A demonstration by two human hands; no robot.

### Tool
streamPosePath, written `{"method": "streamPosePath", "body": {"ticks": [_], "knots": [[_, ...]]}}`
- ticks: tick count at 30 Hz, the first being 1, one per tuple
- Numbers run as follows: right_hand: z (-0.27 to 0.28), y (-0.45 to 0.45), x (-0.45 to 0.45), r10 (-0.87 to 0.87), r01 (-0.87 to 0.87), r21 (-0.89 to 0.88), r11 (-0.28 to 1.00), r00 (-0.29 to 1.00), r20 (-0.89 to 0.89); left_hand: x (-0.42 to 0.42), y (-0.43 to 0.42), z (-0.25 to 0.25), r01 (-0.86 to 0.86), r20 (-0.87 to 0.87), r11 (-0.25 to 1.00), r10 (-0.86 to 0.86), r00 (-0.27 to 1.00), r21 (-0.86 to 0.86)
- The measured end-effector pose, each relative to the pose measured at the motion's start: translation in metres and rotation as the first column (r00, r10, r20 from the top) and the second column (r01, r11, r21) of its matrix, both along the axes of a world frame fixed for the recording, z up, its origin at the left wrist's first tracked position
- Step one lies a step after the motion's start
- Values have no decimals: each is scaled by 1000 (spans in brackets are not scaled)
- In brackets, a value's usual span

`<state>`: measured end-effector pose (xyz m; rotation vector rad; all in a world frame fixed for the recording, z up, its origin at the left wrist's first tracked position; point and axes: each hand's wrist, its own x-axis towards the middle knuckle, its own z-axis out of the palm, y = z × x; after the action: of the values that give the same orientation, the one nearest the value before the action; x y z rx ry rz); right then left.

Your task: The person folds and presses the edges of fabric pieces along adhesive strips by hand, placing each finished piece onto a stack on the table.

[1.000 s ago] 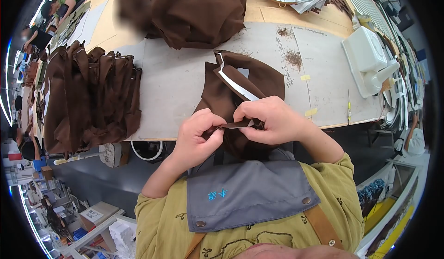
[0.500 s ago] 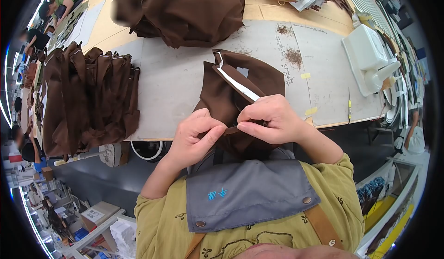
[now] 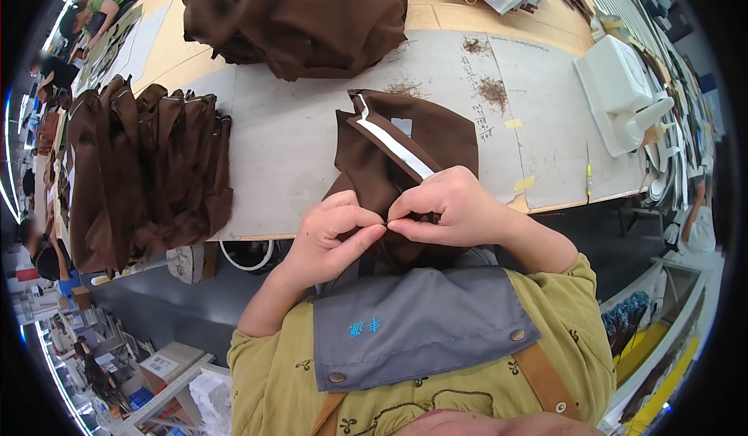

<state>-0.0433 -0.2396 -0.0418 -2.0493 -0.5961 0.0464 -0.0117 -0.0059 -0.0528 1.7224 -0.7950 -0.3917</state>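
Left hand (image 3: 336, 229) and right hand (image 3: 448, 208) meet at the clock's centre, thumb and forefinger of each pinching a dark brown cloth panel (image 3: 440, 136); the panel, edged with a white strip (image 3: 396, 148), spreads toward 12 o'clock over the worktable (image 3: 273, 155). Brown fabric pieces (image 3: 148, 179) hang at 9 to 10 o'clock; a brown cloth bundle (image 3: 312, 27) lies at 11, thread clippings (image 3: 492, 91) at 1, and a white plastic container (image 3: 619, 77) at 2.

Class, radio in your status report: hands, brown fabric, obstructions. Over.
Left hand and right hand pinching close together. Brown fabric in their grip, partly on table, reaching past its near edge. Nothing visibly blocking either hand.
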Motion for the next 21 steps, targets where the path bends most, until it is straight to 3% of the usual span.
{"method": "streamPosePath", "body": {"ticks": [1, 3, 5, 6, 8, 9, 10, 11, 12, 13, 15, 18, 19, 21], "knots": [[-1, 1, 0, 0, 0, 0, 1000, 1000, 1, 3, 1, -1, 33, -18, 999, -33, 999, 23], [-4, 2, -1, -19, 41, -92, 995, 975, 221, 11, 3, -1, 68, -35, 997, -66, 997, 45], [0, 6, -2, 0, 33, -106, 994, 955, 298, 20, 5, 2, -211, 286, 976, 186, 940, 60], [3, 9, -2, 24, 21, -118, 993, 929, 369, 26, 9, 9, -210, 287, 976, 184, 940, 61], [6, 20, -7, 93, -47, -131, 990, 925, 369, 44, 22, 29, -418, 284, 883, 353, 891, 212], [7, 26, -8, 142, -86, -152, 985, 902, 408, 55, 30, 17, -267, 76, 922, 256, 964, 280], [8, 32, -9, 192, -125, -176, 976, 876, 443, 63, 25, 7, -270, 85, 922, 256, 963, 278], [7, 41, -10, 219, -168, -147, 975, 840, 496, 70, 14, 1, -89, -288, 957, 171, 942, 276], [6, 46, -12, 304, -236, -196, 952, 817, 490, 77, 3, -6, 81, -619, 975, 65, 783, 206], [3, 52, -13, 343, -276, -204, 939, 780, 523, 85, -7, -15, 80, -611, 975, 66, 789, 208], [-1, 60, -17, 407, -336, -230, 913, 720, 562, 98, -27, -27, 138, -846, 990, -101, 524, -33], [1, 66, -19, 459, -365, -279, 888, 664, 590, 103, -54, -17, 22, -822, 999, 8, 570, 25], [1, 67, -22, 457, -362, -280, 889, 655, 602, 107, -62, -31, -159, -786, 987, 116, 608, 22], [4, 68, -24, 452, -358, -278, 892, 660, 600, 111, -64, -33, -155, -791, 987, 60, 609, -44]]}}
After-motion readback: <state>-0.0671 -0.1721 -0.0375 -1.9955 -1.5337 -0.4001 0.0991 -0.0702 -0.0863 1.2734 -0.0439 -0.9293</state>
